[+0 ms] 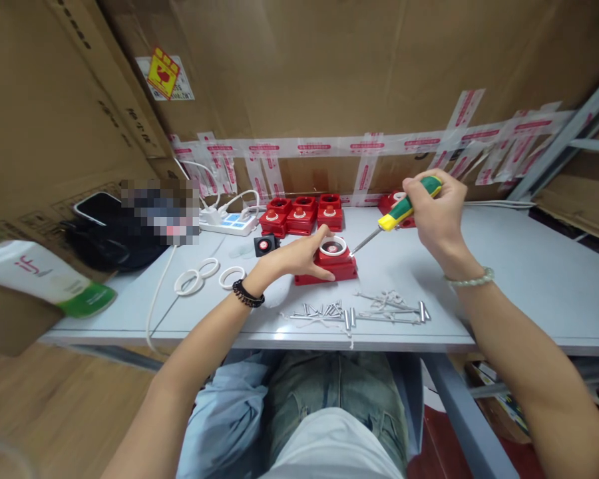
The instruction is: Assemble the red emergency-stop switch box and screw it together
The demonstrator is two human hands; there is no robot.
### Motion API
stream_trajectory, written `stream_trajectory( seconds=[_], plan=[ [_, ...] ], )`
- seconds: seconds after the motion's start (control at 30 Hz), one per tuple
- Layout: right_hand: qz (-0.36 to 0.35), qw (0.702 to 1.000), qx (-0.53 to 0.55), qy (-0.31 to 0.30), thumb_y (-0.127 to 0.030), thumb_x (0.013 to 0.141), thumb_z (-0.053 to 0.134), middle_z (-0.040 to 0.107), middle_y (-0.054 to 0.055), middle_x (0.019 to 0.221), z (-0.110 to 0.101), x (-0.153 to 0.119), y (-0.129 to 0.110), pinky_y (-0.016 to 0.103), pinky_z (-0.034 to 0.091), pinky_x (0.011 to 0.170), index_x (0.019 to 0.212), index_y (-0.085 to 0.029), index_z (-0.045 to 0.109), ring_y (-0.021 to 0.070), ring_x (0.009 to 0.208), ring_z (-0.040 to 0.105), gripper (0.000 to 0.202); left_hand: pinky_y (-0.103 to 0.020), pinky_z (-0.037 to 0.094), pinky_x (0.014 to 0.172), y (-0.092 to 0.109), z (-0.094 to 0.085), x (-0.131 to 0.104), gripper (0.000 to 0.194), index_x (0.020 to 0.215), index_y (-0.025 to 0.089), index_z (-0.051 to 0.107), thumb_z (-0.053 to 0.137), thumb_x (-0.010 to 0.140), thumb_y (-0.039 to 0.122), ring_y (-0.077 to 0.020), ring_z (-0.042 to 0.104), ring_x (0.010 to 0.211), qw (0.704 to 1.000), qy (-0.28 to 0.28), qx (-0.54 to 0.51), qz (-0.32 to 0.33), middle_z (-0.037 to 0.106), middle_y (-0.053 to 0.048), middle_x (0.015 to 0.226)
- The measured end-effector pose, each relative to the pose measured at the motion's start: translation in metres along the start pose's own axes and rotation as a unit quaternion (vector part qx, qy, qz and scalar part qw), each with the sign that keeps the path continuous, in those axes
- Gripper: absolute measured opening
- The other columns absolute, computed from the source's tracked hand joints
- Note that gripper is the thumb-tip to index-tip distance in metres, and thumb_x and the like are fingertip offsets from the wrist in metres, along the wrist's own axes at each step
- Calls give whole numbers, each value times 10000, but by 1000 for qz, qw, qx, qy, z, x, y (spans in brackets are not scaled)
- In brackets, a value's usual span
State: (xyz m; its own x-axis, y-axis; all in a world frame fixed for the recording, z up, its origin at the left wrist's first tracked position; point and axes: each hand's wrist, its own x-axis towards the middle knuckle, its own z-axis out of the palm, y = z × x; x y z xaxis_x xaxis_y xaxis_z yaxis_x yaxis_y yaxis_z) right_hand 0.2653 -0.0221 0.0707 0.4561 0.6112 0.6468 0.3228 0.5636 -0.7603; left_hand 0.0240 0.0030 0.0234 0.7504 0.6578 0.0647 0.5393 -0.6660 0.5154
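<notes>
Near the middle of the table (509, 266), my left hand (312, 256) grips a red housing (347, 269) from its left side, thumb in front and fingers behind. A white ring (333, 238) sits around the dark opening on top of the housing. My right hand (436, 206) is closed on the green and yellow handle of a screwdriver (399, 211). The screwdriver slants down to the left, its tip at the right edge of the housing's upper part. Whether it sits in a screw is too small to tell.
Behind stand several red units (299, 216) and a white power strip (232, 223). Loose white rings (188, 283) and a black part (264, 245) lie left. Metal pins (349, 318) lie near the front edge. A bottle (44, 276) is far left; cardboard (299, 73) rises behind.
</notes>
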Motion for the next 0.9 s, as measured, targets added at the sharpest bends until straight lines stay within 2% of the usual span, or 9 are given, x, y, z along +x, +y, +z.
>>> stream_trajectory(
  seconds=[0.17,0.33,0.53,0.9],
  plan=[
    [149,989,18,0,-125,719,617,453,-75,493,5,8,15,241,414,308,604,-219,519,94,356,439,178,-429,459,984,3,-1,-2,751,1246,211,381,775,665,477,-343,560,1246,1000,1,-4,-12,467,-167,1475],
    [229,973,18,-24,-114,712,598,457,-69,479,8,7,24,224,462,325,601,-196,524,100,403,500,157,-435,460,995,2,-1,-2,773,1264,221,375,776,661,493,-339,569,1235,1000,-2,-2,-12,464,-160,1481],
    [261,965,7,-34,-115,702,587,464,-65,508,10,6,36,215,487,339,619,-186,531,94,435,512,123,-436,446,1020,2,-2,-2,803,1293,209,357,775,668,491,-344,546,1270,1000,-4,2,-13,440,-173,1498],
    [270,962,10,-30,-122,687,596,461,-64,515,11,6,41,215,489,332,624,-190,529,99,442,504,115,-441,446,1024,2,-1,-1,816,1294,199,349,771,670,514,-358,531,1284,1000,-3,8,-16,433,-181,1496]
  ],
)
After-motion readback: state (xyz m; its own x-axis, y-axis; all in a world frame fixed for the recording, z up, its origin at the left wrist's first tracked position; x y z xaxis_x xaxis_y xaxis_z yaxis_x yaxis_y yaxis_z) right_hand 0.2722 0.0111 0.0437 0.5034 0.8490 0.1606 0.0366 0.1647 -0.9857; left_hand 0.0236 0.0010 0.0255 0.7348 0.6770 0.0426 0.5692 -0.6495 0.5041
